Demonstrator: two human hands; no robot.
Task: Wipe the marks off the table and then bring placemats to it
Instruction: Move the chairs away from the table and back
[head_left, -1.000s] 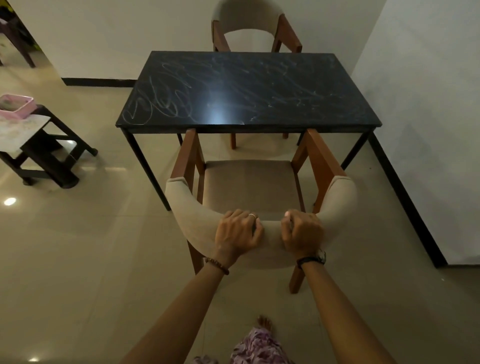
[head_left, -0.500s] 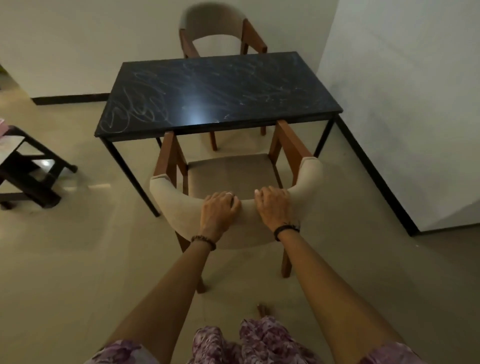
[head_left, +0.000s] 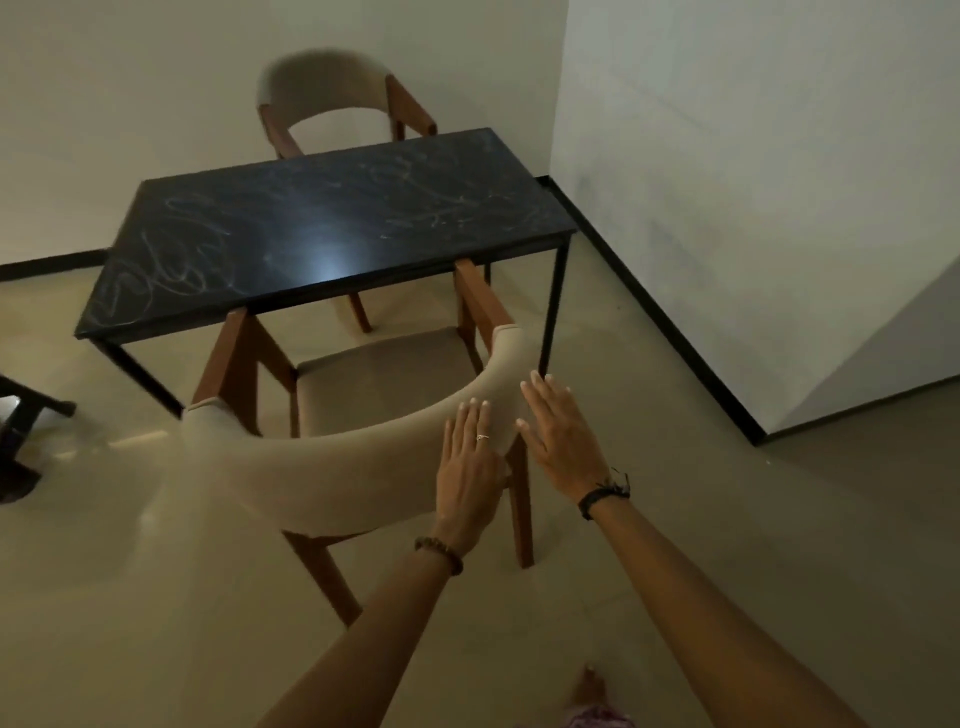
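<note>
On the table (head_left: 332, 228) chalky marks are showing, w/ nothing wiped, no placemats; left hand (head_left: 467, 467) lying flat on chair (head_left: 332, 467), right hand (head_left: 558, 431) hovering, fingers spread.

Beige padded wooden chair (head_left: 363, 395) near the camera, matching chair (head_left: 332, 98) against the far wall, dark stool (head_left: 21, 421) at left

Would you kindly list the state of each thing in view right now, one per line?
Table: top covered in pale scribbled marks, not wiped.
Near chair: pulled out from the table, seat bare.
Far chair: at the table's far side, unoccupied.
Left hand: fingers straight, against the near chair's backrest, no grip.
Right hand: fingers spread, holding nothing; contact with the chair unclear.
</note>
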